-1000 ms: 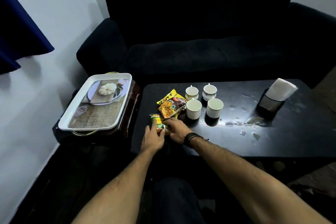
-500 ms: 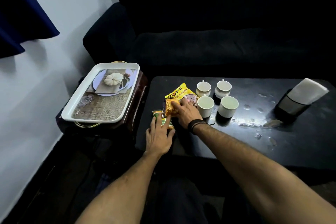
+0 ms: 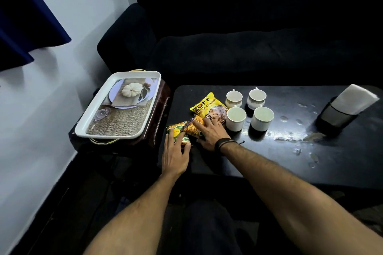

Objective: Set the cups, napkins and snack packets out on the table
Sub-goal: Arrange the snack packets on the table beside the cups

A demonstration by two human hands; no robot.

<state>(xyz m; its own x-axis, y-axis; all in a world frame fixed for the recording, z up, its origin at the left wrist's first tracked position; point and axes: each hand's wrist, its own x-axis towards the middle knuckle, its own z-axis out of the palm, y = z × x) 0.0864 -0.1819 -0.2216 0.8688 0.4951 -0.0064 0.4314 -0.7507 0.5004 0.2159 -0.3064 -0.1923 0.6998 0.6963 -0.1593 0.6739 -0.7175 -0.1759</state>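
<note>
Resting flat with its fingers spread, the right hand (image 3: 209,133) presses down on the orange packet (image 3: 191,128); it does not curl round it, and its wrist carries a dark band (image 3: 224,143). The forearm runs back toward the lower right of the view. The left hand (image 3: 176,154) lies just beside it, palm down and fingers straight, with the fingertips on the green packet (image 3: 176,132); its forearm comes up from the bottom centre. Neither hand grips anything.

Taking the orange packet as the landmark: it lies flat near the table's (image 3: 279,161) left front corner, its long axis slanting from lower left to upper right. The green packet touches it on the left, partly tucked under its edge, and points much the same way. The yellow packet (image 3: 207,105) lies just behind the orange one, printed face up, its long axis slanting from the near left to the far right, its right end touching the nearest cup.

Four white cups (image 3: 236,119) stand upright to the right of the orange packet in a two-by-two group, close together. Well to the right stands a dark holder (image 3: 333,115) with white napkins (image 3: 355,99) leaning out of its top. To the left of the orange packet, off the table, a white tray (image 3: 87,128) sits on a dark side stand (image 3: 161,97). Behind everything is a dark sofa (image 3: 248,47).
</note>
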